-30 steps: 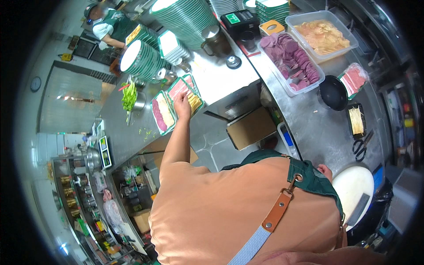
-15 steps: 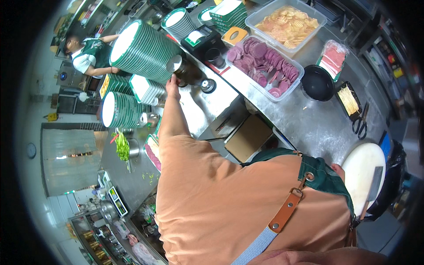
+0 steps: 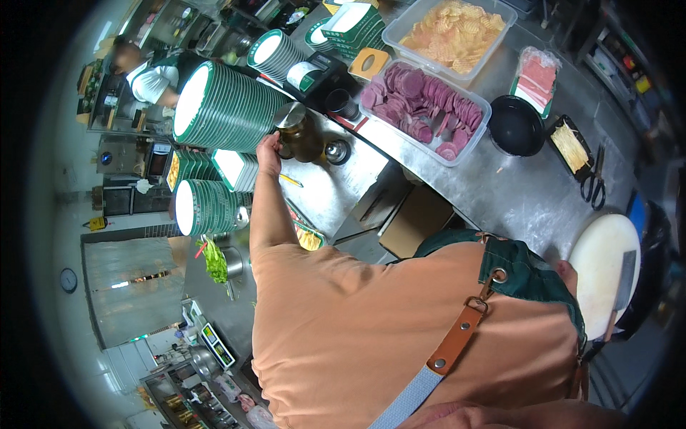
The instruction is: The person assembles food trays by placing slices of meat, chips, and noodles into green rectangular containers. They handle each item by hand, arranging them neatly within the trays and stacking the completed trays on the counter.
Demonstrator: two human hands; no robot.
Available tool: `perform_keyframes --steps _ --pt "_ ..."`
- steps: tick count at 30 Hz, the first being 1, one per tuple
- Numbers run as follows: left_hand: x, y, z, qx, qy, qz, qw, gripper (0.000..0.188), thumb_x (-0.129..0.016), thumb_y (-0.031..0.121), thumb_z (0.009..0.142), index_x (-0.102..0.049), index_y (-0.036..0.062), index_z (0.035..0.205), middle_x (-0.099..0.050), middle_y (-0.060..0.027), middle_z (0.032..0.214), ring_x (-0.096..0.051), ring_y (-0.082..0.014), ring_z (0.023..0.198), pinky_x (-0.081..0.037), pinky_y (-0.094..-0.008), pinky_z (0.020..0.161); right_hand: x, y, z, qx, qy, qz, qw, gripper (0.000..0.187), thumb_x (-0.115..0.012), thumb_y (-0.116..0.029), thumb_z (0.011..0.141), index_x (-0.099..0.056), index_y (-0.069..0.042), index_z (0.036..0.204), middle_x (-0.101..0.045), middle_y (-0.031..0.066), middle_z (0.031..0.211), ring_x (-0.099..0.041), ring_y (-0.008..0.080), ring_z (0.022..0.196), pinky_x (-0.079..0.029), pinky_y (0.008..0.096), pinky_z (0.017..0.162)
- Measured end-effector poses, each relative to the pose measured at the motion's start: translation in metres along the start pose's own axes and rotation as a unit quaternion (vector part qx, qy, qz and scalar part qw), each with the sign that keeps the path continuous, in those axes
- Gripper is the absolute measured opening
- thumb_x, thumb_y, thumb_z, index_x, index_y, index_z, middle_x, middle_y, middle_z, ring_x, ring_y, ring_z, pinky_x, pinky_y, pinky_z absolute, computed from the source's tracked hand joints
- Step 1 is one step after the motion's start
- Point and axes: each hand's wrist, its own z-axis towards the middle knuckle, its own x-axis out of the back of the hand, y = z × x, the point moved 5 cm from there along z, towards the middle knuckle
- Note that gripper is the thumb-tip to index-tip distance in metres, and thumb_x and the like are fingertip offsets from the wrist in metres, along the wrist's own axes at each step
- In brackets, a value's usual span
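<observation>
My left hand (image 3: 269, 153) reaches across the counter to a dark amber jar with a metal lid (image 3: 303, 137). Its fingers are curled at the jar's near left side; what they grip there is too small to make out. Beside the jar stands a small shiny metal piece (image 3: 337, 151). A tall stack of green-rimmed plates (image 3: 221, 107) rises just beyond the hand. Only a small part of my right hand (image 3: 567, 274) shows, low at my side by the round white cutting board (image 3: 604, 261); its fingers are hidden. A cleaver (image 3: 626, 277) lies on that board.
On the steel counter are a tub of sliced purple sweet potato (image 3: 457, 118), a tub of crinkle-cut slices (image 3: 471, 68), a black bowl (image 3: 516, 126) and scissors (image 3: 594, 184). A yellow pencil-like stick (image 3: 290, 180) lies near my forearm. A co-worker (image 3: 151, 79) stands beyond the plates.
The view has shifted, so the counter items sit differently. My left hand has moved from below the lidded jar to its left side, its fingers more curled. The co-worker's arms have drawn in.
</observation>
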Motion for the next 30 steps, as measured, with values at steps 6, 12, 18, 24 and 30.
perform_keyframes --steps 6,12,18,24,30 --pt "-0.03 0.02 0.009 0.047 -0.051 0.154 0.986 0.022 -0.065 0.012 0.082 -0.052 0.011 0.065 -0.041 0.0046 0.058 -0.037 -0.0078 0.052 -0.029 -0.0246 0.051 0.008 -0.013 0.01 -0.019 0.013 -0.021 1.0 0.019 -0.052 -0.015 0.089 -0.062 -0.001 0.097 -0.064 0.021 0.095 -0.061 0.0399 0.09 -0.05 0.0435 0.077" --pt "-0.057 0.033 0.018 0.074 -0.07 0.259 0.96 0.018 -0.064 0.013 0.082 -0.055 0.0084 0.066 -0.042 0.0041 0.055 -0.035 -0.0081 0.048 -0.027 -0.0249 0.048 -0.002 0.014 0.012 0.019 0.043 -0.063 0.997 0.021 -0.057 -0.013 0.088 -0.062 -0.003 0.106 -0.067 0.0214 0.091 -0.067 0.0365 0.084 -0.054 0.0417 0.072" --pt "-0.069 0.037 0.032 0.061 -0.106 0.313 0.942 0.014 -0.064 0.012 0.081 -0.06 0.0062 0.069 -0.045 0.0034 0.055 -0.036 -0.0075 0.046 -0.025 -0.025 0.045 0.003 0.01 0.002 -0.039 0.053 -0.017 0.998 0.022 -0.056 -0.011 0.088 -0.062 -0.001 0.107 -0.067 0.0209 0.095 -0.067 0.0355 0.087 -0.054 0.0404 0.074" --pt "-0.087 0.045 0.036 0.063 -0.102 0.333 0.935 0.013 -0.065 0.013 0.08 -0.061 0.005 0.071 -0.047 0.0037 0.056 -0.038 -0.0074 0.047 -0.026 -0.0244 0.045 0.002 -0.001 -0.008 -0.019 0.058 -0.012 0.998 0.018 -0.052 -0.015 0.091 -0.061 -0.001 0.098 -0.063 0.0221 0.092 -0.061 0.04 0.085 -0.049 0.0445 0.071" --pt "-0.111 0.061 0.042 0.041 -0.124 0.395 0.91 0.011 -0.065 0.012 0.079 -0.066 0.0007 0.08 -0.053 0.001 0.061 -0.042 -0.0087 0.052 -0.03 -0.0255 0.049 -0.006 0.007 -0.013 -0.053 0.044 0.007 0.998 0.018 -0.054 -0.013 0.089 -0.062 -0.001 0.1 -0.064 0.021 0.094 -0.061 0.0403 0.088 -0.05 0.0443 0.074"
